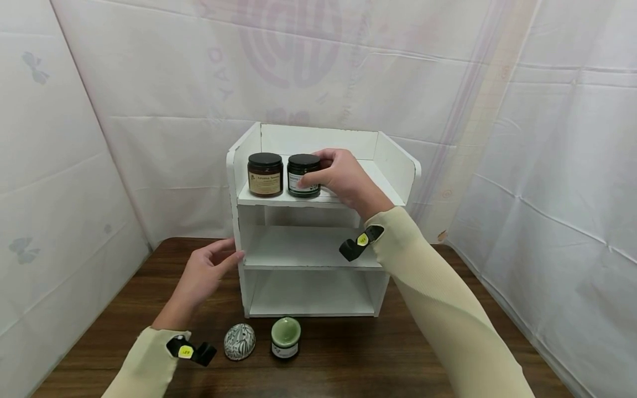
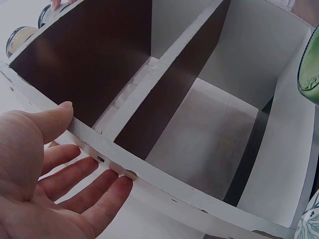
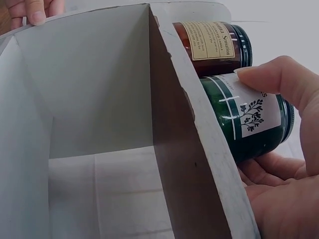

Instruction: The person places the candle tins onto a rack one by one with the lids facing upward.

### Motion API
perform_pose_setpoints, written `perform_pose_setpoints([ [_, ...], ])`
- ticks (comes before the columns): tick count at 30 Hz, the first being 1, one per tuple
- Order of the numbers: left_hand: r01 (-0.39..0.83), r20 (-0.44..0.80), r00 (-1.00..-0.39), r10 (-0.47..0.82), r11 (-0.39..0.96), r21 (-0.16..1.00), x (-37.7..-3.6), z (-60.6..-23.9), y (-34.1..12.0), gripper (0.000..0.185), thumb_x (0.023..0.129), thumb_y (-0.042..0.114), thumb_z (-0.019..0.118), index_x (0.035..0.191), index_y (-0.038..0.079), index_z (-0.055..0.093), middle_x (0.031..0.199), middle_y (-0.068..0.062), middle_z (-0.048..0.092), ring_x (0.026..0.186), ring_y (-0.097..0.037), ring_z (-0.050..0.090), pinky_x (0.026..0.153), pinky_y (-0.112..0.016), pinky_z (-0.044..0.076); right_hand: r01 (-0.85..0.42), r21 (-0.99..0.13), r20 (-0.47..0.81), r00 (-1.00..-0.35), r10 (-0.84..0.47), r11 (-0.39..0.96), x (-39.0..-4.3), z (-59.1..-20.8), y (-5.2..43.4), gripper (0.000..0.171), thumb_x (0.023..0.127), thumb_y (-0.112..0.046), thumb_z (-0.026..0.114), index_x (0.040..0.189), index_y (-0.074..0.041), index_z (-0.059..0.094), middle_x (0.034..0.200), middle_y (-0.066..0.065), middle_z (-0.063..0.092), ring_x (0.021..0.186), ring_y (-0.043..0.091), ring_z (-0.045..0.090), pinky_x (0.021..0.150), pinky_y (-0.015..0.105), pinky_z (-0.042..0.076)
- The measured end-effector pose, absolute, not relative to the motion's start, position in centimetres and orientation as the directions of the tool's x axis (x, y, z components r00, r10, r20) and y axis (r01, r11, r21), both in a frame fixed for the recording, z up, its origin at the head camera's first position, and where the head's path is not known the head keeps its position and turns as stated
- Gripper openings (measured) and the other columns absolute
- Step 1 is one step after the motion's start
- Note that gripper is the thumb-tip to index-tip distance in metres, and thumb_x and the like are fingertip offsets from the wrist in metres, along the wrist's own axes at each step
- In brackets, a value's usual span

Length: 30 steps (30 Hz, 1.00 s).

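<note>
On the top board of a white shelf [image 1: 313, 246], my right hand [image 1: 343, 176] grips a green glass candle jar [image 3: 249, 112] with a black lid, thumb on its white label and fingers behind. Close to its left stands an amber candle jar [image 1: 265, 176] with a cream label and black lid. My left hand [image 1: 206, 271] touches the left side panel of the shelf; in the left wrist view its fingers [image 2: 107, 199] are spread and lightly bent along the panel's edge, holding nothing.
In front of the shelf, on the dark wooden table [image 1: 348, 359], are a small green-topped jar [image 1: 286, 337] and a round black-and-white patterned object [image 1: 239, 341]. White cloth [image 1: 174, 83] hangs behind and at both sides.
</note>
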<state>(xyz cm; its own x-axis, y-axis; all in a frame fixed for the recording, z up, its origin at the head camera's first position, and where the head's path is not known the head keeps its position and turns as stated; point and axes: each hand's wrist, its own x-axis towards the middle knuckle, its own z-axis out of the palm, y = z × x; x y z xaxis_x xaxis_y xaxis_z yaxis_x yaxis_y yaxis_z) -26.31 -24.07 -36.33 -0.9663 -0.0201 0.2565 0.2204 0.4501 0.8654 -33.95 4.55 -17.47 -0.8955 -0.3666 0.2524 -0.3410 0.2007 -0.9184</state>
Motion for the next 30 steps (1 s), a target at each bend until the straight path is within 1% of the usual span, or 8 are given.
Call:
perform_pose_setpoints([
  [8,0.228,0.267,-0.964,-0.02,0.459,0.859,-26.24,-36.37,-24.11,0.061,0.098,0.047,0.067,0.147,0.012,0.056,0.139,-0.014,0.065,0.107,-0.002,0.063,0.085,-0.018,0.052,-0.356,-0.902,0.254,-0.896,-0.365,0.245,-33.86,-17.41,4.46,0.048,0.071,0.0,0.085,0.116,-0.005,0.07,0.111,0.01,0.073,0.1,0.018,0.062,0.089,0.029,0.046],
  [10,0.23,0.269,-0.963,-0.02,0.461,0.857,-26.3,-36.38,-24.13,0.061,0.098,0.047,0.067,0.147,0.011,0.056,0.138,-0.014,0.065,0.107,-0.002,0.063,0.085,-0.018,0.052,-0.359,-0.896,0.253,-0.897,-0.363,0.261,-33.81,-17.36,4.46,0.047,0.071,-0.001,0.086,0.115,-0.006,0.069,0.11,0.009,0.073,0.1,0.018,0.061,0.089,0.029,0.045],
  [12,0.233,0.273,-0.962,-0.021,0.465,0.854,-26.34,-36.39,-24.12,0.061,0.099,0.046,0.067,0.147,0.011,0.056,0.139,-0.015,0.065,0.108,-0.005,0.063,0.084,-0.018,0.052,-0.357,-0.895,0.249,-0.898,-0.362,0.268,-33.74,-17.34,4.48,0.046,0.072,-0.002,0.086,0.115,-0.006,0.069,0.109,0.008,0.073,0.099,0.018,0.06,0.089,0.029,0.045],
  [18,0.232,0.273,-0.962,-0.019,0.473,0.85,-26.45,-36.43,-24.06,0.062,0.099,0.046,0.067,0.148,0.011,0.055,0.139,-0.015,0.065,0.117,-0.02,0.063,0.084,-0.018,0.052,-0.345,-0.896,0.229,-0.899,-0.374,0.28,-33.71,-17.39,4.69,0.042,0.072,-0.004,0.087,0.11,-0.008,0.07,0.103,0.005,0.073,0.092,0.017,0.058,0.086,0.033,0.044],
  [20,0.234,0.274,-0.962,-0.017,0.474,0.849,-26.53,-36.46,-24.05,0.061,0.099,0.045,0.067,0.148,0.011,0.055,0.14,-0.015,0.065,0.118,-0.021,0.063,0.084,-0.018,0.052,-0.347,-0.894,0.229,-0.898,-0.376,0.283,-33.71,-17.4,4.75,0.042,0.072,-0.005,0.087,0.11,-0.009,0.07,0.103,0.005,0.073,0.092,0.018,0.058,0.085,0.033,0.044],
  [23,0.236,0.276,-0.961,-0.015,0.474,0.848,-26.6,-36.46,-24.04,0.061,0.099,0.045,0.067,0.148,0.01,0.055,0.14,-0.015,0.065,0.117,-0.02,0.063,0.083,-0.018,0.052,-0.351,-0.891,0.232,-0.897,-0.377,0.287,-33.7,-17.4,4.83,0.044,0.073,-0.006,0.087,0.113,-0.008,0.069,0.106,0.007,0.072,0.093,0.019,0.058,0.085,0.033,0.044],
  [28,0.234,0.275,-0.961,-0.019,0.473,0.85,-26.36,-36.43,-24.06,0.06,0.099,0.045,0.067,0.147,0.01,0.056,0.138,-0.015,0.065,0.109,-0.008,0.064,0.083,-0.018,0.052,-0.353,-0.886,0.226,-0.896,-0.383,0.302,-33.53,-17.47,4.84,0.049,0.074,-0.008,0.088,0.118,-0.009,0.067,0.113,0.008,0.071,0.097,0.02,0.058,0.085,0.032,0.044],
  [30,0.231,0.272,-0.962,-0.021,0.47,0.852,-26.24,-36.45,-24.06,0.061,0.099,0.045,0.067,0.147,0.01,0.056,0.138,-0.015,0.066,0.107,-0.007,0.063,0.083,-0.019,0.052,-0.356,-0.881,0.226,-0.895,-0.386,0.311,-33.42,-17.49,4.84,0.05,0.074,-0.009,0.088,0.119,-0.009,0.067,0.114,0.008,0.071,0.098,0.02,0.058,0.085,0.032,0.044],
])
